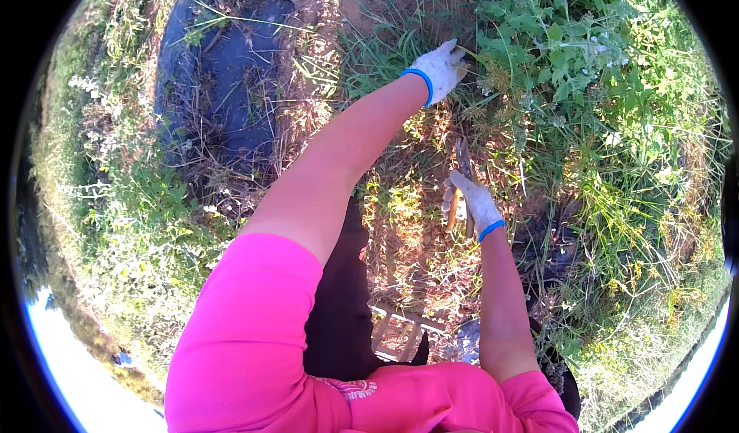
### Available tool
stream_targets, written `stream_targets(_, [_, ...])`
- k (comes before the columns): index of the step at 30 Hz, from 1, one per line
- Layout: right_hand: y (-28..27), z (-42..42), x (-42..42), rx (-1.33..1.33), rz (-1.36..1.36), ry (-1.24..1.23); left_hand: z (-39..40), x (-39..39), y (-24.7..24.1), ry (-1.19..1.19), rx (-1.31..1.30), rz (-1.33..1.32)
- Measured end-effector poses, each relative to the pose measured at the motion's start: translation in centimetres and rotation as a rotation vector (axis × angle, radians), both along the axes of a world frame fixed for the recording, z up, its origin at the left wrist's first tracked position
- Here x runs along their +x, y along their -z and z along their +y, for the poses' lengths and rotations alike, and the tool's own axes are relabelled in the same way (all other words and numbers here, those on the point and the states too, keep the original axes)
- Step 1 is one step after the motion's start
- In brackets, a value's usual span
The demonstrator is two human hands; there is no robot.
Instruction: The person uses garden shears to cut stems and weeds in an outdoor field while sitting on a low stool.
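My left hand (441, 70), in a white glove with a blue cuff, reaches to the grass and leafy stems near the top middle. Its fingers are partly curled by a thin green stem (470, 56); whether they grip it I cannot tell. Lower and to the right, my right hand (470, 199), gloved the same way, holds pruning shears (463, 156) with orange-brown handles. The blades point up the picture, towards the weeds below my left hand.
Dark plastic mulch film (242, 75) with dry stalks on it lies at the upper left. Dense leafy plants (560, 52) fill the upper right. Dry grass and soil (413, 248) lie between my arms. A slatted crate-like object (404, 329) sits low, close to my body.
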State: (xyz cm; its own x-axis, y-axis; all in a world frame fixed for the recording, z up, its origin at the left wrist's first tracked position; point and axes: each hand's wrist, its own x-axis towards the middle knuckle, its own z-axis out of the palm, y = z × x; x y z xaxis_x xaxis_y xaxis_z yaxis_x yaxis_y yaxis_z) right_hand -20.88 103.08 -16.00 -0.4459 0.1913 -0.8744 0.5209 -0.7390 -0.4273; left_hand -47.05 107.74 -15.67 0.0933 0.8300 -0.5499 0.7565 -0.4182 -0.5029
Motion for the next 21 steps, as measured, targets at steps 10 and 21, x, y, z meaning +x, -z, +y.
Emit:
stream_targets(10, [1.9,1.2,0.0,-0.072,0.016,0.031,-4.0,-3.3,2.7,-0.531,0.104,-0.573])
stream_targets(21, [1.5,-0.4,-0.9,0.021,0.139,0.023,-8.6,0.1,0.5,-0.795,0.037,-0.802])
